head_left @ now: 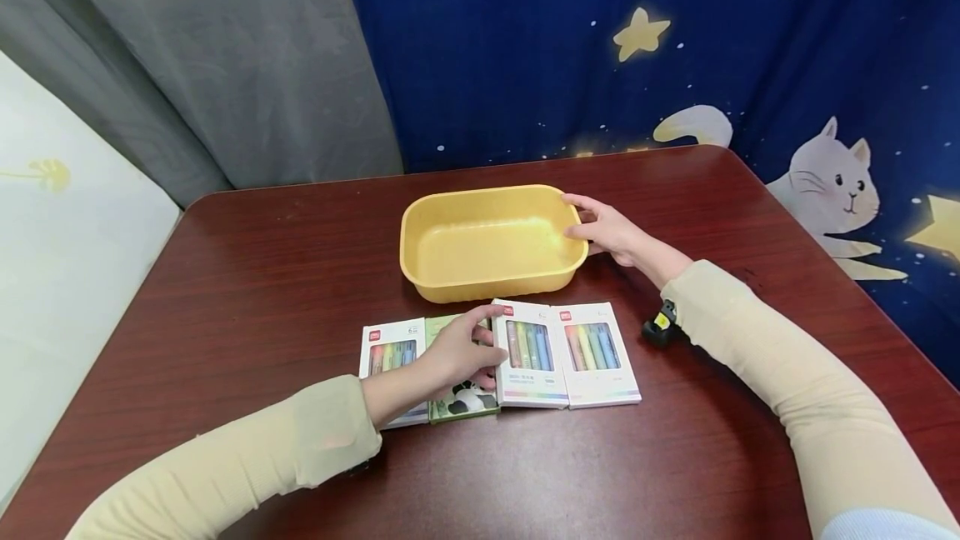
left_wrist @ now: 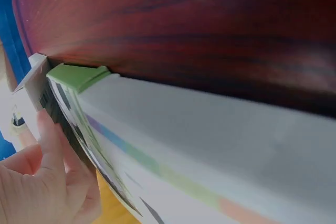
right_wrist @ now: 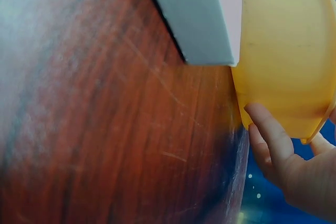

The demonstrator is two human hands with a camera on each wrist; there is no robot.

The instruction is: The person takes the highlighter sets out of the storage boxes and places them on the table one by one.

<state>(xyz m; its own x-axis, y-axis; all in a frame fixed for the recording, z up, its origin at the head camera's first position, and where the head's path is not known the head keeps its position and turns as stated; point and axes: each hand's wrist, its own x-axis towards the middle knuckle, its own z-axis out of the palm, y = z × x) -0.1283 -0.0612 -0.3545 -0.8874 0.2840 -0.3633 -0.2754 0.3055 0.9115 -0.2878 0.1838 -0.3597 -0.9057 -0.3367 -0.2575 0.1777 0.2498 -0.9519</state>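
Note:
Four-sided and deep, a yellow plastic basin point(head_left: 491, 282) stands mid-table, and my right hand point(head_left: 609, 232) grips its right end, with fingers along the outer wall point(right_wrist: 286, 77) and the thumb over the rim. Nearer me lies a row of flat boxes. My left hand point(head_left: 459, 350) holds the left edge of a white box of coloured pens point(head_left: 531, 382), which sits slightly higher than its neighbours. Under that hand is a green box with a panda picture point(head_left: 463, 403), partly hidden. A second white pen box point(head_left: 603, 386) lies on the right, a third point(head_left: 395, 332) at the row's left end.
The dark red wooden table point(head_left: 285, 273) extends around the basin and boxes. Behind it hang a grey curtain point(head_left: 285, 65) and a blue curtain with stars and a cat point(head_left: 525, 48). A white panel point(head_left: 67, 215) borders the left side.

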